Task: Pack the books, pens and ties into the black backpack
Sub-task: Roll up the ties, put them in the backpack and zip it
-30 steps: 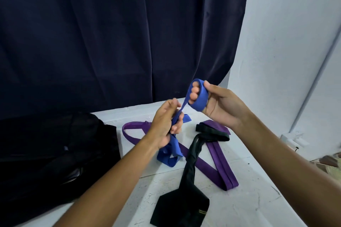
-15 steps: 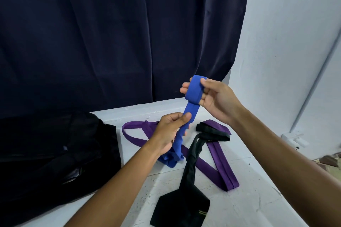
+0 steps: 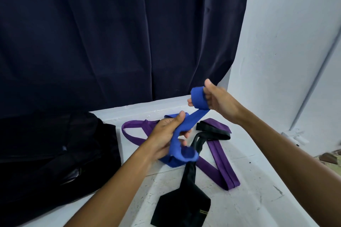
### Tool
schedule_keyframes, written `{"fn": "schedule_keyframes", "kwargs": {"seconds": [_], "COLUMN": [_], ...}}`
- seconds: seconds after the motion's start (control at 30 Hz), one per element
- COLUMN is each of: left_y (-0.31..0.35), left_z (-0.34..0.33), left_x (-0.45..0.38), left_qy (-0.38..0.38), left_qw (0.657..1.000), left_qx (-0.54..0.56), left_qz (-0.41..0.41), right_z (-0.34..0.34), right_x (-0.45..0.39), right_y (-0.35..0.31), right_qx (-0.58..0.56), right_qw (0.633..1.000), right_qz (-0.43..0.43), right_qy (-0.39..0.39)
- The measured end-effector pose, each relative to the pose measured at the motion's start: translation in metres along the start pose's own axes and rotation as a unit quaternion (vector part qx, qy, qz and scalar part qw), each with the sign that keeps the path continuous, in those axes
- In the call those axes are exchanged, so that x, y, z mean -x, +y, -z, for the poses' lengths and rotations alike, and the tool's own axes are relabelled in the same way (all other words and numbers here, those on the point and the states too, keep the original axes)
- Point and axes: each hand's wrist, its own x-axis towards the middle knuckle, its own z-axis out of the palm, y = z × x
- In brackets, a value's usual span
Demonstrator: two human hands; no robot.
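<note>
A blue tie (image 3: 186, 123) stretches between both hands above the white table (image 3: 249, 195). My right hand (image 3: 215, 100) grips its rolled end, wound around the fingers. My left hand (image 3: 168, 133) holds the loose strip lower down, and the rest droops in a loop onto the table. A purple tie (image 3: 219, 155) lies flat under and beside them. A black tie (image 3: 188, 190) lies across the purple one, its wide end near me. The black backpack (image 3: 51, 155) sits at the left on the table. No books or pens are in view.
A dark navy curtain (image 3: 120, 33) hangs behind the table. A pale wall (image 3: 291, 42) rises at the right with a white pipe (image 3: 317, 77) and a small fitting (image 3: 295, 137) past the table's right edge.
My right hand has turned over and wound another turn of the blue tie around its fingers. My left hand has slid along the strip, feeding it upward.
</note>
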Motion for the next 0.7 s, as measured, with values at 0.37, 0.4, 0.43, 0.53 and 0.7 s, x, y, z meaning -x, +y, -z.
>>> {"fn": "schedule_keyframes", "kwargs": {"seconds": [0.37, 0.4, 0.43, 0.53, 0.7], "left_y": [0.040, 0.041, 0.041, 0.036, 0.017], "left_z": [0.052, 0.060, 0.068, 0.091, 0.095], "left_x": [-0.005, -0.006, -0.006, -0.014, -0.040], "left_qy": [-0.093, -0.097, -0.100, -0.076, 0.241], "left_qw": [0.988, 0.987, 0.988, 0.992, 0.942], "left_qx": [-0.073, -0.084, -0.086, -0.064, -0.235], "left_qz": [0.102, 0.094, 0.085, 0.074, 0.019], "right_z": [0.025, 0.029, 0.035, 0.051, 0.045], "right_x": [0.022, 0.022, 0.023, 0.026, 0.029], "right_y": [-0.008, -0.007, -0.005, -0.003, -0.012], "right_qx": [0.170, 0.125, 0.078, -0.075, -0.274], "right_qw": [0.913, 0.915, 0.919, 0.939, 0.947], "right_qz": [-0.128, -0.132, -0.127, -0.099, -0.076], "right_qy": [-0.348, -0.361, -0.365, -0.322, -0.147]}}
